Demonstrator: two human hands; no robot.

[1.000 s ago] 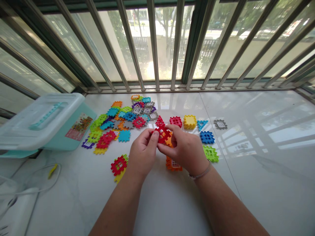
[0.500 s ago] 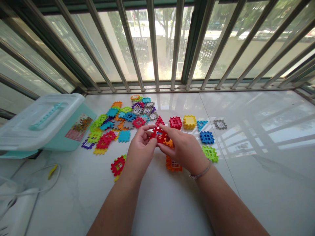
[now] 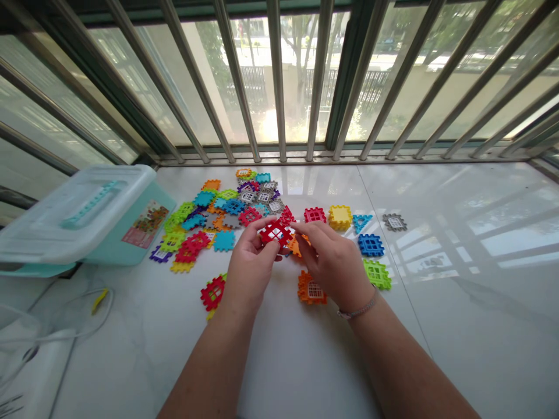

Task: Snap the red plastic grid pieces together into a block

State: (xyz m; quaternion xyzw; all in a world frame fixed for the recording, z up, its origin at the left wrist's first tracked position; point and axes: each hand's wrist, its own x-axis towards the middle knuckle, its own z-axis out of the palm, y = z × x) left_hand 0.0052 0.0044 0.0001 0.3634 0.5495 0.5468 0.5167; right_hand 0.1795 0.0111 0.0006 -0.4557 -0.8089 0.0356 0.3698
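Observation:
My left hand (image 3: 250,269) pinches a red square window tile (image 3: 275,232) and holds it flat above the white marble sill (image 3: 437,279). My right hand (image 3: 336,262) grips an orange tile (image 3: 295,247) just under the red one, its fingertips touching the red tile's edge. Below my right hand an orange cube-like piece (image 3: 311,288) stands on the sill. A red tile over a yellow one (image 3: 212,293) lies by my left wrist.
A heap of coloured tiles (image 3: 218,212) spreads to the left. A red cube (image 3: 315,215), yellow cube (image 3: 339,216), blue triangle (image 3: 361,222), grey tile (image 3: 395,222), blue tile (image 3: 371,244) and green tile (image 3: 378,273) lie right. A teal lidded box (image 3: 82,215) sits left; window bars (image 3: 279,81) behind.
The red tile has turned from upright to nearly flat and shifted left in my left hand. My right hand has drawn slightly apart, keeping the orange tile.

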